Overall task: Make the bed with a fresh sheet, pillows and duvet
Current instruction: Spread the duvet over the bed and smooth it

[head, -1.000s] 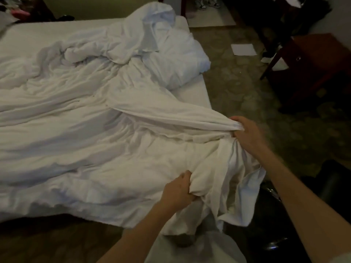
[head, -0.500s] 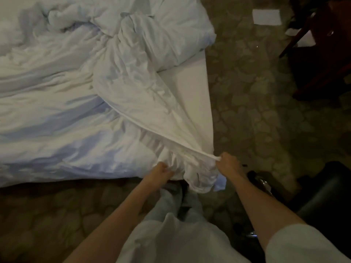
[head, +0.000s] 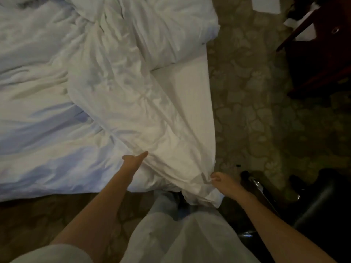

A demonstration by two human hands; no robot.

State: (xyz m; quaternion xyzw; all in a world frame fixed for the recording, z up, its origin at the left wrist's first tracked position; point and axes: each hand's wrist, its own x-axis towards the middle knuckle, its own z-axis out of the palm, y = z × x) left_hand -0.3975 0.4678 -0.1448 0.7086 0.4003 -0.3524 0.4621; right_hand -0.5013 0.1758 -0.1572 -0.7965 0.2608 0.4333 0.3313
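The duvet [head: 117, 103], rumpled across the bed, has been drawn to the lower-centre corner. Its bunched folds have been released by the left hand [head: 133, 161], now flat with straight fingers; its corner is still pinched by the right hand [head: 221, 182], so spreading can follow.

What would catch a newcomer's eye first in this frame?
The rumpled white duvet fills the bed, its near corner pulled over the mattress edge. The right hand pinches that corner, while the left hand lies flat on the fabric beside it. A strip of bare sheet shows along the right side.
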